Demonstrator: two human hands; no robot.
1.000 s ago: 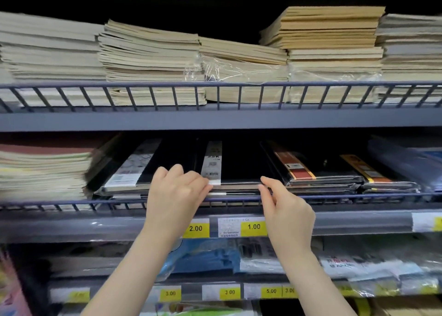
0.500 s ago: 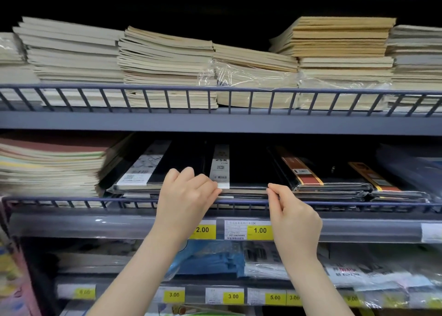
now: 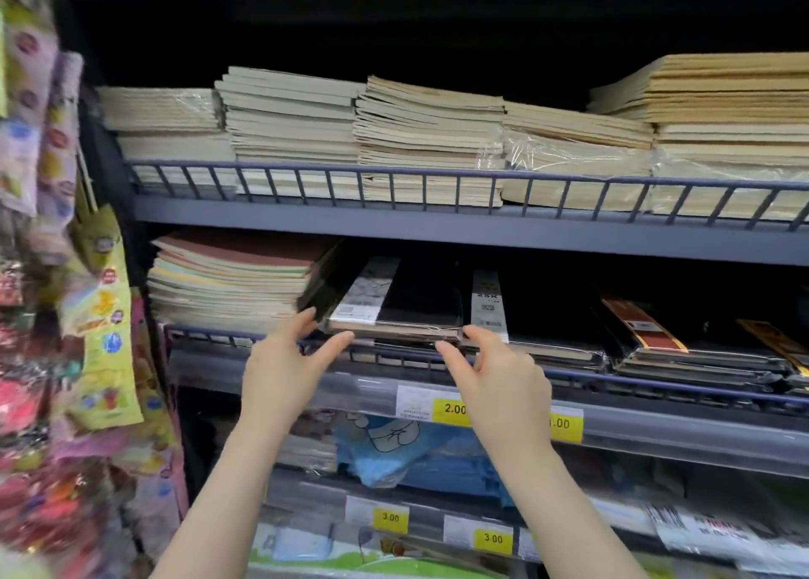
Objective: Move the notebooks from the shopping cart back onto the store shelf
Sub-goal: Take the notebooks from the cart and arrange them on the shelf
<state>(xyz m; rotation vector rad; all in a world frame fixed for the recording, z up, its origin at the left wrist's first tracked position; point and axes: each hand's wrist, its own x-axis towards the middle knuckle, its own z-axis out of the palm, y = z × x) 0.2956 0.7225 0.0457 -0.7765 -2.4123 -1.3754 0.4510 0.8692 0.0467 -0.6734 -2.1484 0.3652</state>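
Note:
A black notebook with a grey-white label strip [image 3: 396, 302] lies on top of a stack on the middle shelf [image 3: 437, 237], behind the low wire rail [image 3: 656, 383]. My left hand [image 3: 284, 368] is at its front left corner, fingers spread, thumb tip touching the front edge. At the front right corner is my right hand [image 3: 499, 377], with forefinger and thumb tips against the edge. Neither hand grips it. To the right lies a black notebook marked 25K [image 3: 538, 311]. The shopping cart is out of view.
A stack of pastel notebooks [image 3: 232, 285] sits left of the black ones, wrapped black notebooks with orange bands [image 3: 648, 337] to the right. Cream notebook piles [image 3: 429, 140] fill the upper shelf. Hanging packets [image 3: 100, 316] crowd the left side. Yellow price tags [image 3: 455, 410] line the shelf fronts.
Both hands have moved left from the 25K stack to the neighbouring grey-labelled notebook, and their fingers have opened out. The view has swung left, bringing the hanging packets into sight.

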